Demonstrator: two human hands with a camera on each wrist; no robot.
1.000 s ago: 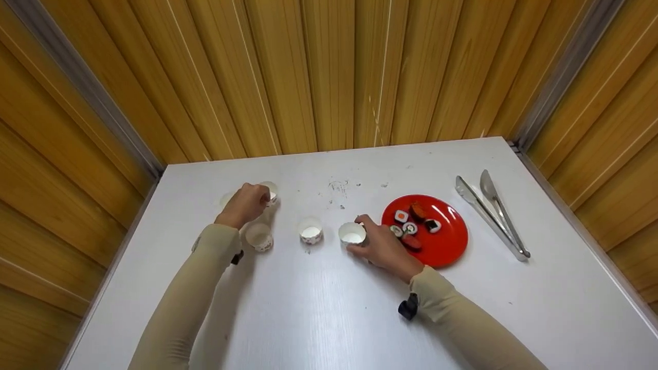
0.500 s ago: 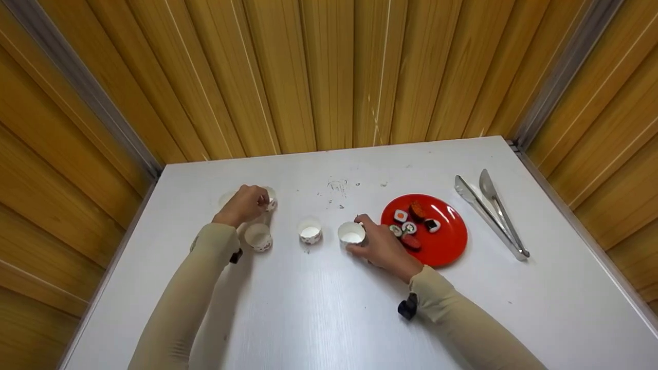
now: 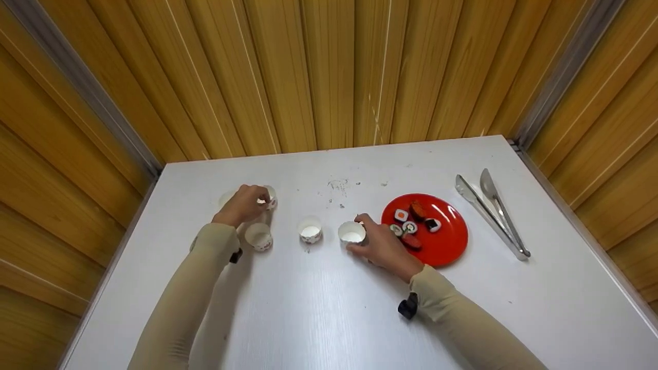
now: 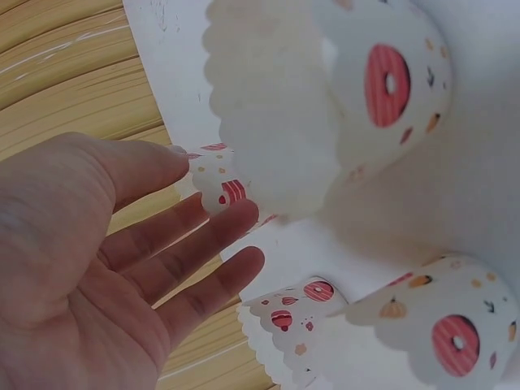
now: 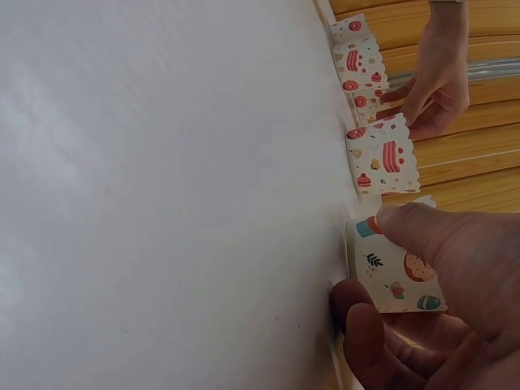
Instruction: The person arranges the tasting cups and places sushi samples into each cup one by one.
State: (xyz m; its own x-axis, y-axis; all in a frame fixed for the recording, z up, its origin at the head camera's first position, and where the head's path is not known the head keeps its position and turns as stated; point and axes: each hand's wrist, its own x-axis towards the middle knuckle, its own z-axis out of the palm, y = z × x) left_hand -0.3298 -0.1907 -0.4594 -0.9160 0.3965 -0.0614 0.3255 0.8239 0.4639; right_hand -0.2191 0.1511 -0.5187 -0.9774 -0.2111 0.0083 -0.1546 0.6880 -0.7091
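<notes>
White paper baking cups with a printed pattern stand on the white table. In the head view, my left hand [image 3: 242, 203] is at the back left, its thumb and fingertips pinching the scalloped rim of a baking cup [image 3: 272, 196]. Thumb and fingers lie around that same cup's wall [image 4: 213, 175] in the left wrist view. Right of the middle, my right hand [image 3: 383, 244] grips another baking cup [image 3: 352, 234] from its right side. Its thumb presses the printed wall [image 5: 382, 264] in the right wrist view, with fingers curled at the far side.
Between my hands stands a baking cup [image 3: 310, 232]; another cup [image 3: 259, 239] is by my left wrist, and a third cup [image 3: 224, 198] is partly hidden. A red plate [image 3: 452, 244] bears several small sushi pieces [image 3: 416, 210]. Metal tongs [image 3: 506, 220] lie to the right.
The baking cup at my left hand has shifted slightly nearer to me, the hand dipping a little with it. My right hand and its cup stay in place.
</notes>
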